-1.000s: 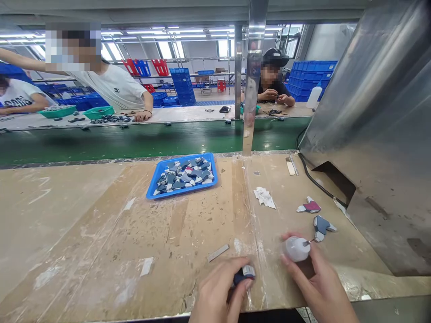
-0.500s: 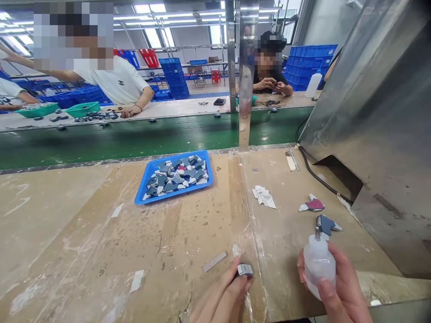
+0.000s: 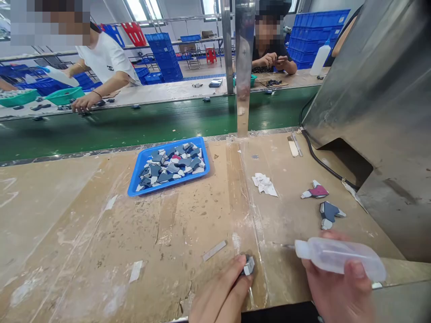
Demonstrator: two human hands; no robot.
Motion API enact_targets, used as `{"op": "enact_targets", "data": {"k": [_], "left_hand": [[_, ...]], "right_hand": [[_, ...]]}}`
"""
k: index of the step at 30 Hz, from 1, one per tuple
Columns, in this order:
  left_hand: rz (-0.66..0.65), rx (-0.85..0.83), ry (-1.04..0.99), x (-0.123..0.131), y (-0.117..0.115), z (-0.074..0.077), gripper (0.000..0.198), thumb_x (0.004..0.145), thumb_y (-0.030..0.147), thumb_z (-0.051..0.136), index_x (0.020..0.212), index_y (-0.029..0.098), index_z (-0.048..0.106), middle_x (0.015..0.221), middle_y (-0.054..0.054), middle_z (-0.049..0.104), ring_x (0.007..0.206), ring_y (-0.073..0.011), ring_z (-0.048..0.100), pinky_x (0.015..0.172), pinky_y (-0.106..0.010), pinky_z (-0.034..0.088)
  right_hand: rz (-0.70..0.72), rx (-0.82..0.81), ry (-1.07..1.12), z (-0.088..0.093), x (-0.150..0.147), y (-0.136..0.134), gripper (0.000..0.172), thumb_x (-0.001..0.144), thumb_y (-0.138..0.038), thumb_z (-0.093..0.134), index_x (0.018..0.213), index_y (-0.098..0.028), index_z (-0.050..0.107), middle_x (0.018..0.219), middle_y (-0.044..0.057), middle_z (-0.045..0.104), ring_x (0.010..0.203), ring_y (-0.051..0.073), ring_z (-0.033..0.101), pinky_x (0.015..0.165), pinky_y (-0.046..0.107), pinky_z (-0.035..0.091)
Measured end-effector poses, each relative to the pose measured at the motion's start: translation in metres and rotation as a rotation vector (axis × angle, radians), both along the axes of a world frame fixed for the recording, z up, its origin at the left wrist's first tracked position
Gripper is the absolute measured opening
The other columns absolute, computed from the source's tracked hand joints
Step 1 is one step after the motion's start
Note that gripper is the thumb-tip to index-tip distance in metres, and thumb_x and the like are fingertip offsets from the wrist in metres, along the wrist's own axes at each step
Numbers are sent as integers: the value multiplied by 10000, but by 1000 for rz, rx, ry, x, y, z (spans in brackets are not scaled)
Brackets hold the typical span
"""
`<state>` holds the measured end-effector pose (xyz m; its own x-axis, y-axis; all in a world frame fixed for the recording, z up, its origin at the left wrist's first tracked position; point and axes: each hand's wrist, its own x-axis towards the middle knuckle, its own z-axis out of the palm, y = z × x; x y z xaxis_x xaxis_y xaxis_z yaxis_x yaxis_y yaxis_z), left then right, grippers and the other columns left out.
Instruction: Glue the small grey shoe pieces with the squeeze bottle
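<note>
Between the fingertips of my left hand (image 3: 224, 287) is a small grey and dark part (image 3: 248, 265), held low over the worktable near its front edge. My right hand (image 3: 340, 287) is wrapped round a clear plastic squeeze bottle (image 3: 346, 255). The bottle lies sideways, its thin nozzle pointing left toward the part but apart from it. Just beyond my left hand rests a flat grey metal strip (image 3: 214, 250). Past the bottle lie a dark blue-grey and white piece (image 3: 332, 213) and a magenta and white piece (image 3: 315, 190).
A blue tray (image 3: 133, 188) of similar pieces stands at the back of the table. Crumpled white paper (image 3: 264, 184) lies right of centre. A metal housing with a black cable (image 3: 318, 163) borders the right. Two co-workers sit beyond the green conveyor belt (image 3: 161, 121).
My right hand has tipped the bottle from upright to sideways, nozzle to the left. My left hand has turned the part slightly. A co-worker across the belt has lifted a white bottle into view.
</note>
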<state>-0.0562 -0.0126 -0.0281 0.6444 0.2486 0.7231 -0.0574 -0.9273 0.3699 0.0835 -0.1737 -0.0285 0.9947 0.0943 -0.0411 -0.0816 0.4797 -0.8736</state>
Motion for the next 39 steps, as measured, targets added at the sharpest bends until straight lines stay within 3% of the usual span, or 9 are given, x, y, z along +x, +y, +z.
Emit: {"op": "enact_targets", "data": {"k": [3,6,14,17,23,36,39], "left_hand": [[-28,9,8,-1,2,0,340,907,-84,561,991,160,782,1135,-84,791,1072,-186,758,908,-241,625],[-33,12,44,-2,3,1,321,944,-47,554,1014,171,780,1154,-78,786,1075,-183,758,913,-243,631],[-54,64,40,-1,5,5,245,1009,68,541,1023,156,769,1152,-107,782,1067,-198,761,870,-253,653],[-56,72,25,-1,5,5,216,989,54,573,1025,153,762,1170,-115,775,1065,-208,763,853,-254,662],[-58,30,49,-4,2,4,219,945,20,617,1032,160,761,1218,-108,757,1086,-230,756,879,-286,670],[-62,20,68,-6,3,0,324,872,-72,637,1064,156,762,1221,-112,756,1081,-236,756,890,-309,669],[-60,23,48,-5,3,-1,309,877,-68,649,1055,159,759,1207,-111,762,1067,-229,761,878,-301,669]], "right_hand": [[-46,-62,-274,15,-7,15,310,761,-521,789,798,-229,689,714,21,569,558,173,557,428,273,484],[-106,-197,-498,24,-12,24,305,829,-524,759,802,-229,685,652,25,582,593,190,583,439,264,482],[26,-415,-709,9,-18,13,277,952,-528,652,986,-253,663,764,30,647,707,204,638,566,296,562],[86,-459,-757,12,-17,13,329,943,-569,653,1023,-250,658,799,46,674,727,216,658,570,304,572],[4,-459,-831,24,-14,22,321,935,-542,670,957,-222,681,715,45,685,636,201,650,478,270,540],[116,-443,-739,8,-18,15,269,956,-522,662,1018,-262,692,809,61,686,717,217,629,538,305,525],[45,-371,-698,6,-17,16,302,938,-547,666,1002,-254,695,799,68,654,734,237,623,565,336,535]]}}
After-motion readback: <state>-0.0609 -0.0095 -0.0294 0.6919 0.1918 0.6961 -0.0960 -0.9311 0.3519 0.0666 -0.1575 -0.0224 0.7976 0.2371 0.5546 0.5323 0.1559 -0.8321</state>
